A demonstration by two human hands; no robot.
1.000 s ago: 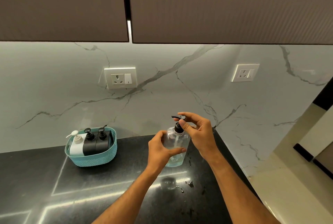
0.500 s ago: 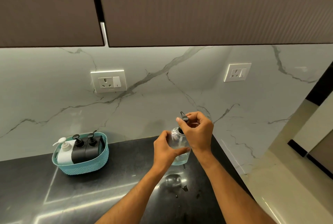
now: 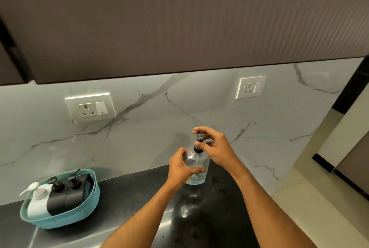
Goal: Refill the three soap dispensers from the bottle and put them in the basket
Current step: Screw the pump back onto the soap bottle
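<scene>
A clear bottle with a little pale blue liquid stands on the black counter near the wall. My left hand wraps around its body. My right hand pinches its black pump top between thumb and fingers. At the left, a teal basket holds three dispensers side by side: a white one with a white pump, and two black ones with black pumps.
A marble backsplash with two white wall sockets rises behind the counter. Dark upper cabinets hang overhead. The counter ends at the right, where a pale floor shows. Small wet spots lie on the counter near the bottle.
The view has swung right and tilted, so the basket sits further left. My right hand has turned the pump top; its spout now points up and away. The bottle stays in place.
</scene>
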